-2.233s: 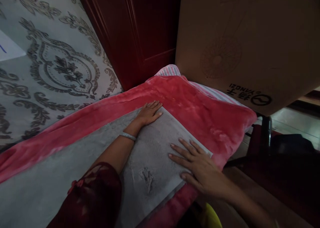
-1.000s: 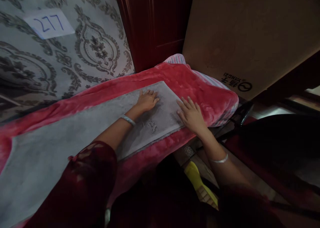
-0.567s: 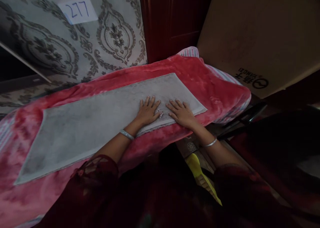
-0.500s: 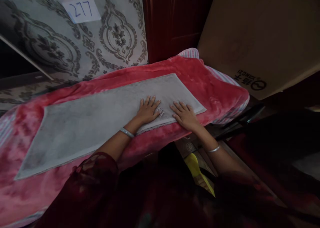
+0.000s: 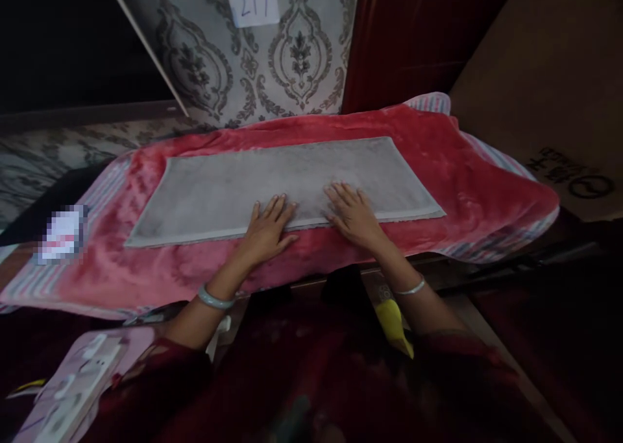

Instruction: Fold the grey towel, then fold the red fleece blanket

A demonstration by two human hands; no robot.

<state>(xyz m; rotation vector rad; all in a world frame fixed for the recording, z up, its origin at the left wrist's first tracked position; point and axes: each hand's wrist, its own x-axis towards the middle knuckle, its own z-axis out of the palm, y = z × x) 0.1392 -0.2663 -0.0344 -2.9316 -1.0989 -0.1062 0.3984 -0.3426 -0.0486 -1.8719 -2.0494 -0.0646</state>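
A long grey cloth (image 5: 219, 193), perhaps a folded towel, lies flat on a red plush blanket (image 5: 487, 183). My left hand (image 5: 267, 229) rests with fingers spread over the cloth's near edge, just left of its middle. To the right of it, my right hand (image 5: 355, 213) lies palm down on the cloth near the same edge, its fingers stretched out. Each wrist wears a light bangle. Neither hand grips anything; what is under the palms is hidden.
A cardboard box (image 5: 549, 106) stands at the right beside a dark red door (image 5: 409, 47). A paper marked 277 (image 5: 254, 3) is on the patterned wall. A dark screen (image 5: 73, 47) is at the upper left. A power strip (image 5: 80, 384) sits at the lower left.
My view has turned left, bringing the power strip into sight. My left hand has shifted left along the cloth, away from my right hand. The cloth's near edge looks straighter.
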